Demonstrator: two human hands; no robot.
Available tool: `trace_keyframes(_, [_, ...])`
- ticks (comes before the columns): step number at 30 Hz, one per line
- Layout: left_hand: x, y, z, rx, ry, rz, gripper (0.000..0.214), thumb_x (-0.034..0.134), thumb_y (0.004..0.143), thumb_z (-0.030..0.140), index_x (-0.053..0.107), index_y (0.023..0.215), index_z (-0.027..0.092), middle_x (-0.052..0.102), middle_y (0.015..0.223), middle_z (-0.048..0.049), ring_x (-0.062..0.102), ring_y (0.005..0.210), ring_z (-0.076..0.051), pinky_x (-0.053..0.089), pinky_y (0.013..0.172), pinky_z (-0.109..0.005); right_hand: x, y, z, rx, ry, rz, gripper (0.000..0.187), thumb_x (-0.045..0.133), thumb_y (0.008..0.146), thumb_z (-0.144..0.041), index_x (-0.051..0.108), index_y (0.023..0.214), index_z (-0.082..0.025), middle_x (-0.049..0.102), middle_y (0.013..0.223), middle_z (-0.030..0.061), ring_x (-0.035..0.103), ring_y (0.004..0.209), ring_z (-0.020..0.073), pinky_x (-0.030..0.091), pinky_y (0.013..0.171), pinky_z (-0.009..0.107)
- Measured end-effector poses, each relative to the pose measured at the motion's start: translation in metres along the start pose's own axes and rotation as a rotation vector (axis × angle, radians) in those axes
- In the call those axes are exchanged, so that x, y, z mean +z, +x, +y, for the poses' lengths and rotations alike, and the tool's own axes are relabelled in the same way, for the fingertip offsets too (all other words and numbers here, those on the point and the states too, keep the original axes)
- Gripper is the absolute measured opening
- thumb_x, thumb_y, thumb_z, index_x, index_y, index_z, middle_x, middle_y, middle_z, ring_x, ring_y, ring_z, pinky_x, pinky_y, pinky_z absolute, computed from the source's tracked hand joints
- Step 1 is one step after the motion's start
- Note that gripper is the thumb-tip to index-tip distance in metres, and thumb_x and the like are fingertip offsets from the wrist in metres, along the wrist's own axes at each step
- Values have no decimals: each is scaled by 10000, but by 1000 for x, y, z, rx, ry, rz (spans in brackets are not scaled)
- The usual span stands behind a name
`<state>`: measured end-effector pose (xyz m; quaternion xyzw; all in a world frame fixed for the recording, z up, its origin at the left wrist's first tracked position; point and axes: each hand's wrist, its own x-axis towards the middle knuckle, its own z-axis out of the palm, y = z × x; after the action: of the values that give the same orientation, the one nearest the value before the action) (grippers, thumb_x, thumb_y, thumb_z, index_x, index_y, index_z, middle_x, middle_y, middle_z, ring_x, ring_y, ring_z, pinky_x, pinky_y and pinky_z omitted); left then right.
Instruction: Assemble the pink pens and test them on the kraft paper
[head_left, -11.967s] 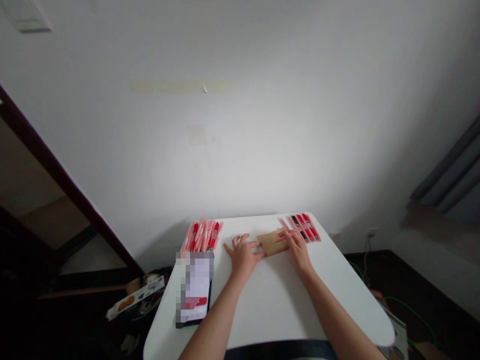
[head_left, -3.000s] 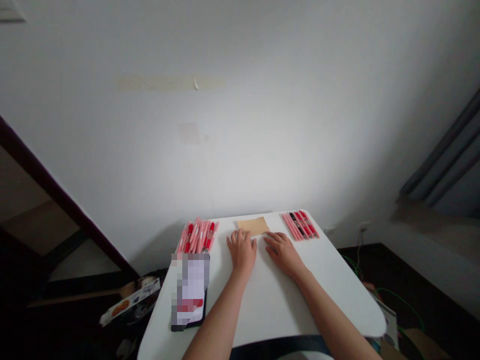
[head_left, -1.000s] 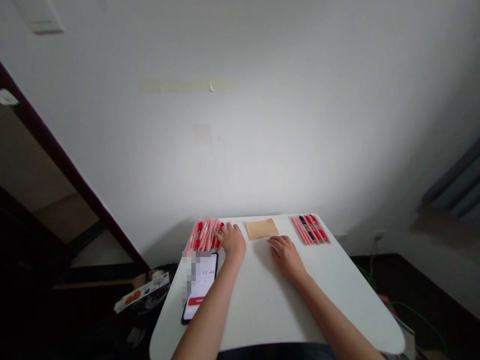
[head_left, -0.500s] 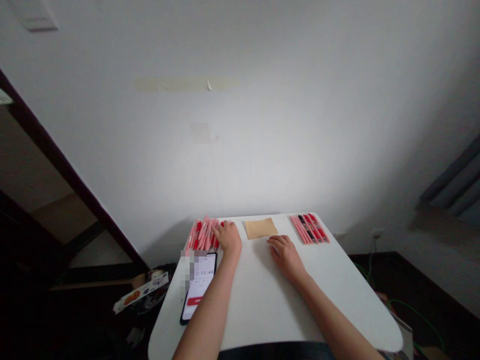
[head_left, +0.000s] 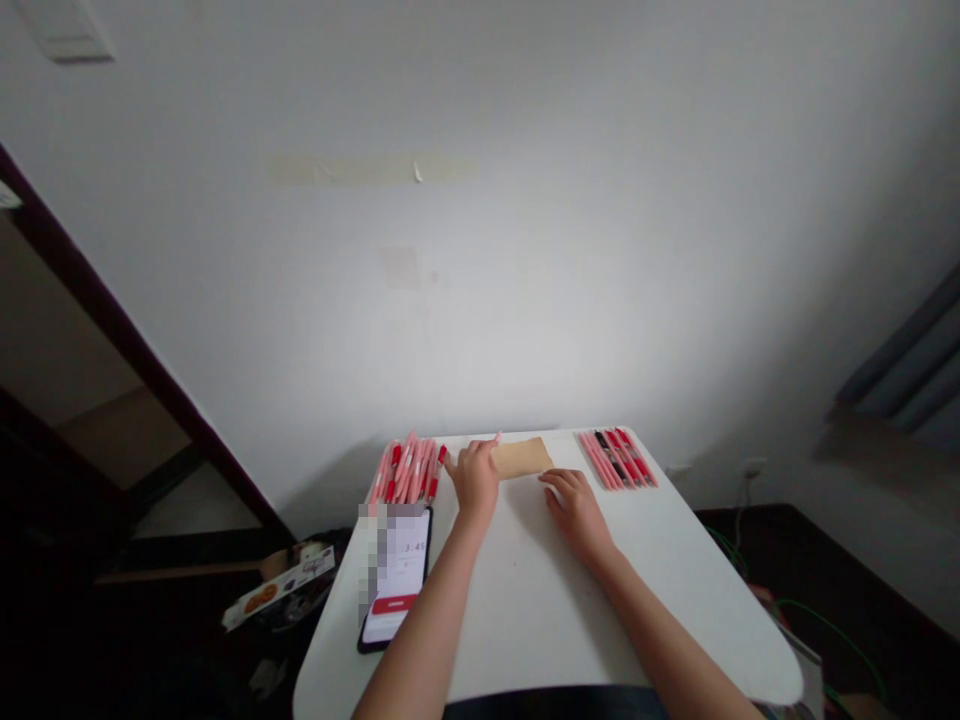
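My left hand (head_left: 475, 482) is over the table, between the pen pile and the brown paper. Its fingers are closed around a pink pen (head_left: 496, 438); only one end shows past the fingertips, and the rest is hidden. A loose pile of pink and red pens (head_left: 409, 470) lies at the table's far left. The piece of brown paper (head_left: 523, 457) lies flat at the back middle, right by the left fingers. My right hand (head_left: 576, 508) rests on the table near the paper's lower right corner, fingers loosely bent and apart, holding nothing visible.
A neat row of pink, black and red pens (head_left: 617, 459) lies at the back right of the white table (head_left: 525, 620). A phone with a running timer (head_left: 397, 580) lies beside my left forearm. The wall (head_left: 540, 330) rises behind the table.
My left hand has moved right from the pen pile to the paper's left edge, with a pink pen now showing in its fingers. The right hand has hardly moved.
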<state>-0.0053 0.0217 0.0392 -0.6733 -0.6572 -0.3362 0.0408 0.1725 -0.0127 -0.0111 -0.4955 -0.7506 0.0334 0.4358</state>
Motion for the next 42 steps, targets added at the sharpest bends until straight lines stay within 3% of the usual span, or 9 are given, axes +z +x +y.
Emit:
trace_keyframes(10, [17, -26, 15, 126, -341, -116, 272, 525, 863, 178, 697, 1003, 335, 720, 1042, 9, 603, 1009, -147, 231, 1101, -449, -2, 1, 18, 86, 39, 69, 269, 471, 890, -204, 650, 1090, -197, 665, 1051, 90, 543, 1017, 246, 453, 916, 430])
trace_keyframes(15, [20, -30, 13, 155, -402, -167, 235, 569, 844, 197, 718, 941, 349, 734, 1012, 20, 611, 995, -145, 203, 1113, -453, 0, 3, 26, 125, 59, 108, 320, 487, 900, -310, 640, 1162, -210, 667, 1101, 102, 555, 1048, 250, 448, 931, 446])
trace_keyframes(19, [23, -32, 9, 237, -423, -214, 216, 584, 835, 191, 731, 873, 344, 740, 991, 28, 620, 978, -138, 224, 1104, -443, 0, 6, 29, 108, 107, 67, 313, 506, 901, -360, 670, 1131, -226, 690, 1048, 95, 570, 1004, 244, 459, 902, 426])
trace_keyframes(25, [24, -31, 6, 242, -381, -176, 190, 587, 842, 251, 713, 965, 324, 735, 998, 6, 614, 975, -147, 245, 1098, -445, -3, 7, 29, 118, 142, 60, 355, 498, 901, -470, 740, 923, -211, 697, 824, 89, 575, 872, 244, 471, 802, 387])
trace_keyframes(32, [22, -27, -4, 175, -297, -144, 200, 664, 780, 274, 707, 974, 296, 710, 1019, -13, 557, 1034, -191, 299, 1071, -436, -12, 7, 34, 193, 148, 169, 395, 490, 888, -519, 745, 895, -218, 702, 849, 89, 579, 884, 246, 451, 826, 394])
trace_keyframes(42, [28, -28, -10, 140, -250, -53, 186, 701, 750, 254, 715, 934, 271, 627, 1087, -42, 511, 1071, -203, 382, 1008, -425, -18, 7, 37, 238, 114, 199, 377, 472, 890, -480, 745, 902, -220, 703, 899, 86, 565, 904, 249, 431, 851, 403])
